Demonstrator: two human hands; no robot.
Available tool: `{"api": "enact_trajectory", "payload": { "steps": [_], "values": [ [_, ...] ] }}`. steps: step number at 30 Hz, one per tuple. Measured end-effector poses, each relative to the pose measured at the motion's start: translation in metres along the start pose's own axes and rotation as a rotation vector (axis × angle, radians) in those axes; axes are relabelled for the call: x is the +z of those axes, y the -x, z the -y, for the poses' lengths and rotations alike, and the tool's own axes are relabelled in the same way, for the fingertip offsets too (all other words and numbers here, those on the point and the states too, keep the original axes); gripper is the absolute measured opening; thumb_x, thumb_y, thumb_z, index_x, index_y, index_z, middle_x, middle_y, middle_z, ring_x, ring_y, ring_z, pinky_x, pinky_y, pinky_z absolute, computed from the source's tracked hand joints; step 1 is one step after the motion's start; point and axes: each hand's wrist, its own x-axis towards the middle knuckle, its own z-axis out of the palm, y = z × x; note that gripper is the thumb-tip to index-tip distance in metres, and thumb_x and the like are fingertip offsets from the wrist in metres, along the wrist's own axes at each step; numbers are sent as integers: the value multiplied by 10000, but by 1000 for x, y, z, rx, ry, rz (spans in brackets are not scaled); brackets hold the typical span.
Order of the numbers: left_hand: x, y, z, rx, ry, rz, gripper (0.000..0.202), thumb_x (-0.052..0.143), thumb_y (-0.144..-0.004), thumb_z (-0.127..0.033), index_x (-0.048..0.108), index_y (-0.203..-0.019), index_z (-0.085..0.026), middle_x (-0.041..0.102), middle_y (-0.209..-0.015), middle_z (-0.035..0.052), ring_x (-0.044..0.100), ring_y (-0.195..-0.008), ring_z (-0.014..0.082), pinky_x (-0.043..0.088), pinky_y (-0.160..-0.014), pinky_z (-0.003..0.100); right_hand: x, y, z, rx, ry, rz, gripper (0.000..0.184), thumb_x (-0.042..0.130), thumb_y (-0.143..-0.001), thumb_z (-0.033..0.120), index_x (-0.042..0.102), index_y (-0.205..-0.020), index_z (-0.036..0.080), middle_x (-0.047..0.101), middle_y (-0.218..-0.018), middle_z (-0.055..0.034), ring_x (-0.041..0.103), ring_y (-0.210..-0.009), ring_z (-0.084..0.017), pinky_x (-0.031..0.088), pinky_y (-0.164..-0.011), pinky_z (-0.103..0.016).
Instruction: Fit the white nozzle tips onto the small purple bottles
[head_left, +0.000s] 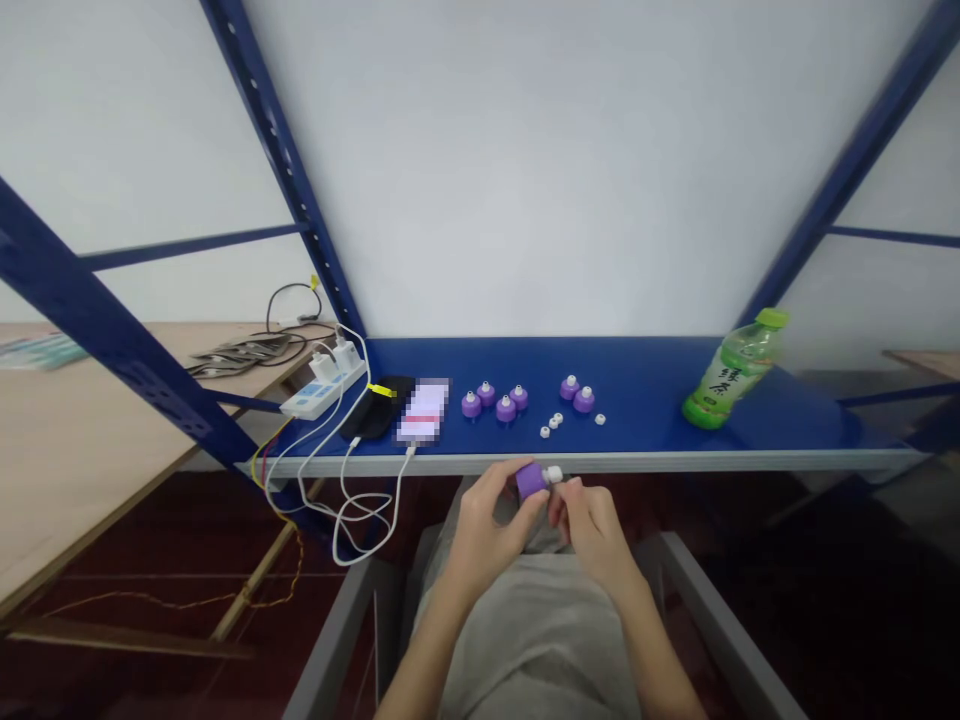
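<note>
Held in front of the shelf edge is a purple bottle cap [531,480] with a white nozzle tip [554,474]. My left hand [491,520] grips its purple body between thumb and fingers. My right hand [594,530] is close by the white tip, fingers curled and thumb against the index finger; what they pinch, if anything, is hidden. Several more purple caps with white tips stand upright on the blue shelf, one of them a purple cap [506,408] in the left group and another a purple cap [583,400] to the right. Small white pieces [553,423] lie nearby, with a lone white piece [600,420] beyond.
A green drink bottle [731,375] leans on the right of the blue shelf [645,390]. To the left lie a lit phone [424,410], a black device [375,408] and a power strip [324,388]. White cables [367,510] hang over the front edge.
</note>
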Motion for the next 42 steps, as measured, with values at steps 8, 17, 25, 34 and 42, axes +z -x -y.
{"api": "enact_trajectory", "payload": {
  "steps": [8, 17, 25, 34, 42],
  "values": [
    [-3, -1, 9, -171, 41, -10, 273, 664, -860, -417, 655, -1034, -207, 748, -838, 4, 646, -700, 144, 523, -700, 264, -2, -6, 5, -53, -12, -129, 216, 591, -929, 397, 663, -1025, 217, 522, -597, 45, 533, -562, -144, 457, -606, -250],
    [5, 2, 1, -157, 147, 56, 268, 700, -832, -355, 606, -1039, -213, 734, -979, 22, 684, -870, 164, 536, -824, 282, 0, -7, -5, 20, 7, -164, 327, 501, -973, 459, 637, -861, 183, 540, -567, 35, 511, -523, -125, 407, -544, -222],
    [6, 0, 7, -264, 204, -62, 254, 631, -885, -431, 601, -994, -204, 745, -823, 13, 680, -768, 169, 518, -753, 274, -4, -5, 5, 24, 77, 35, 329, 491, -985, 443, 657, -1091, 180, 556, -592, 35, 522, -550, -135, 383, -544, -222],
    [7, -2, 10, -271, 207, -36, 295, 594, -905, -470, 590, -1036, -205, 742, -846, 21, 680, -772, 174, 516, -757, 279, -5, -2, 6, 18, 79, 14, 496, 389, -1013, 489, 585, -675, 182, 434, -471, 52, 439, -456, -107, 351, -503, -221],
    [6, -2, 10, -342, 186, -27, 303, 566, -909, -510, 577, -937, -208, 676, -702, -13, 644, -691, 167, 502, -699, 265, -12, -6, 3, -78, 177, 43, 253, 511, -988, 396, 639, -1118, 221, 553, -648, 42, 539, -585, -136, 412, -574, -221]
  ]
}}
